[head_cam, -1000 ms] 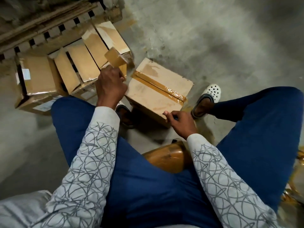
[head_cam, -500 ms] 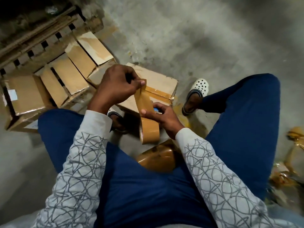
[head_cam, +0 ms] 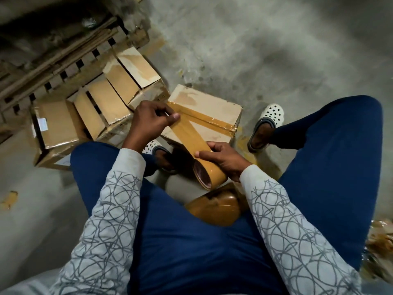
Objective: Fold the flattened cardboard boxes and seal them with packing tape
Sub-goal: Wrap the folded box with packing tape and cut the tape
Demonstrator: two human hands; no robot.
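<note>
Brown packing-tape roll (head_cam: 213,177), likely light, clingy: right hand (head_cam: 224,161) grips its rim; left hand (head_cam: 151,122) pinches its pulled strip (head_cam: 187,134) above the taped cardboard box (head_cam: 214,106).

Left grip (head_cam: 152,120) pinching, right grip (head_cam: 223,158) clasping

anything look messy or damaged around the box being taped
Yes. The tape strip already across the box bunches into wrinkles at its right end, and the box top is scuffed. A crumpled tape-like wad lies on the floor at far right, a scrap at far left.
</note>
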